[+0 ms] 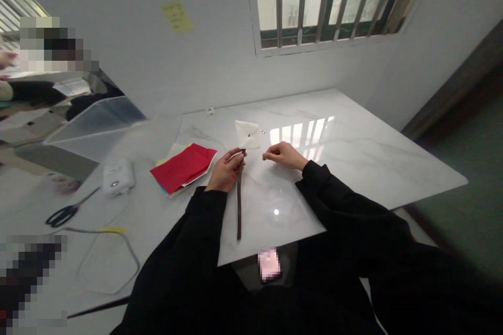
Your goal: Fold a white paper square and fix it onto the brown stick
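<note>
Far-left edge: a dark sleeve of another person, beyond the clear plastic bin.
Scissors: black-handled, lying on the pale surface at left, blades directed away from the wearer and to the right.
Clear bin: see-through, standing behind the scissors.
Yellow strip: flat, beside the looped grey cable.
White device: block-shaped, with a round mark on its near face; just right of the scissors.
Coloured sheets: a loose stack, red uppermost, with yellow, white and blue edges showing; near the left hand.
Yellow note: fixed to the wall, bearing illegible writing.
Left hand: grip pinching the brown stick between thumb and fingers, near its upper end.
Brown stick: slender, running from the left hand toward the near edge of the table.
White folded paper: at the stick's upper end, just beyond the left fingertips, with a small dark spot at its centre.
Small shiny pieces: on the table, just right of the paper.
Right hand: apart from the stick; thumb and forefinger of the grip pressed together; whether they enclose something small cannot be told.
Barred window: above the table, its reflection on the tabletop.
</note>
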### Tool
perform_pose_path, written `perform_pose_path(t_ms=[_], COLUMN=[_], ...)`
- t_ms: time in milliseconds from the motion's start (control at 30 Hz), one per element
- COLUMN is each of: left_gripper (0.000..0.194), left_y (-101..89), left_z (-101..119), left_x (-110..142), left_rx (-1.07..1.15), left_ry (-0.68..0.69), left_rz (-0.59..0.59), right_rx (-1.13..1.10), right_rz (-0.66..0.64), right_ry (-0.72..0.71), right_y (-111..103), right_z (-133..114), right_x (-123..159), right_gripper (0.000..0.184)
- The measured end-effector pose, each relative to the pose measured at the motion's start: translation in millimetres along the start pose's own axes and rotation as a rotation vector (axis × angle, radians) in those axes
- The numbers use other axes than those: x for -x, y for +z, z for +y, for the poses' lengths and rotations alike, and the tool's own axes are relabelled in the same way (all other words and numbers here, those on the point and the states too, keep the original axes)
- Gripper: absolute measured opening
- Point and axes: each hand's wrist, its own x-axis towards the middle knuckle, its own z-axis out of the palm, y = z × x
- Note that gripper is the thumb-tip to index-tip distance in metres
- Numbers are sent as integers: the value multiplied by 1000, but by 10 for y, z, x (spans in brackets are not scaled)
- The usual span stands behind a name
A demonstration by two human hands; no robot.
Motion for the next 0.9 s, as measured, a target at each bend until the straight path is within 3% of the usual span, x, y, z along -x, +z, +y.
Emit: perform_pose_path(t_ms=[900], left_gripper=[44], left_y=[16], left_z=[16], left_x=[14], left_rx=[-10], left_ry=[-8], left_rz=[2], right_rx=[135], right_rz=[261], right_ry=[72], right_y=[-44], right_z=[50], right_x=[-24], right_gripper=[29])
